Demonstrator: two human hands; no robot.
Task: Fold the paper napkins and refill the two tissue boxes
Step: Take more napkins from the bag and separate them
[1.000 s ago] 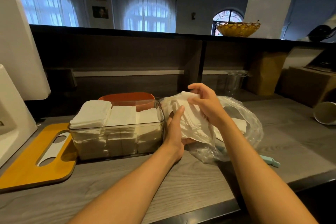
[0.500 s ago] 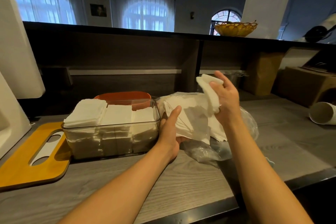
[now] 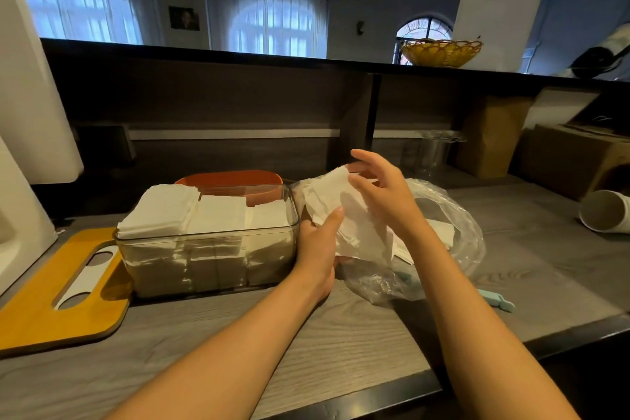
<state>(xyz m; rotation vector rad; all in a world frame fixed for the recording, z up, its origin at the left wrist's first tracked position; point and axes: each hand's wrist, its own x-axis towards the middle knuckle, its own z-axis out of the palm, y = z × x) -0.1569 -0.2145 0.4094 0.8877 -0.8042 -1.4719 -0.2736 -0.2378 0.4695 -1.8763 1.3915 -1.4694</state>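
Observation:
A clear tissue box (image 3: 208, 262) stands on the counter, packed with three rows of folded white napkins (image 3: 204, 215). An orange box (image 3: 231, 178) sits right behind it. To its right my left hand (image 3: 318, 245) grips a bundle of white paper napkins (image 3: 344, 211), thumb over the front. My right hand (image 3: 381, 191) hovers at the bundle's top edge with fingers spread and loosely bent, touching the paper. Under the bundle lies a clear plastic bag (image 3: 453, 242) with more napkins inside.
An orange wooden lid (image 3: 44, 310) with a slot lies left of the clear box. White appliance (image 3: 24, 133) at far left. A paper cup (image 3: 606, 211) lies on its side at right, cardboard boxes (image 3: 572, 164) behind it. A teal clip (image 3: 497, 302) lies near the counter's front edge.
My right hand had lifted a folded napkin up and right; now it is back down at the bundle's top edge with fingers spread. My left hand kept hold of the bundle.

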